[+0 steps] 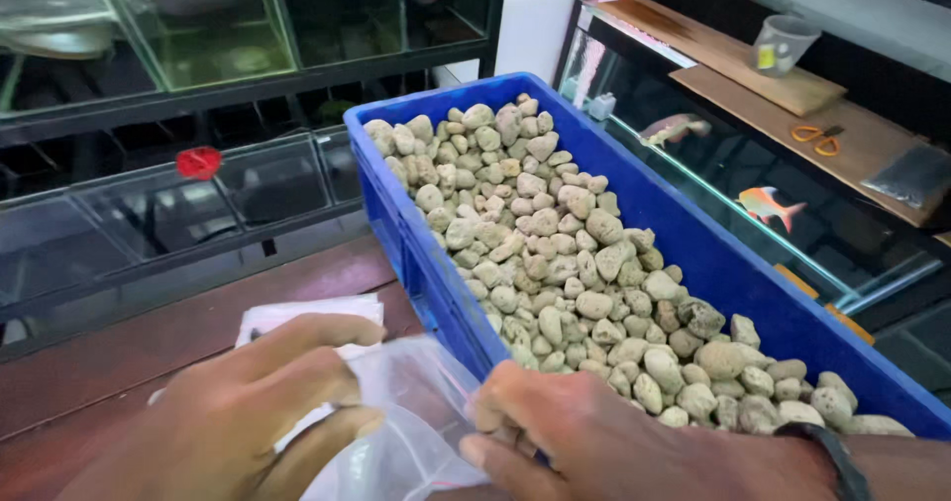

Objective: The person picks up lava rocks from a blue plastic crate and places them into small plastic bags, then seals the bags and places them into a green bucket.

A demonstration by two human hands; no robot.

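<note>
One view only, from the head camera, looking down and forward, close over the left hand (pixel 233 412) and right hand (pixel 594 432) at the bottom edge (both partly cut off); the blue crate (pixel 693 239) runs away toward glass tanks (pixel 198 36) behind.

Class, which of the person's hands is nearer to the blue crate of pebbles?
The right hand: it rests at the blue crate's near corner, touching the pebbles. The left hand is off to its left, holding a clear plastic bag.

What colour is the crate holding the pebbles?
Bright blue. The crate shows best in the head view, filled with pale grey-beige pebbles.
</note>
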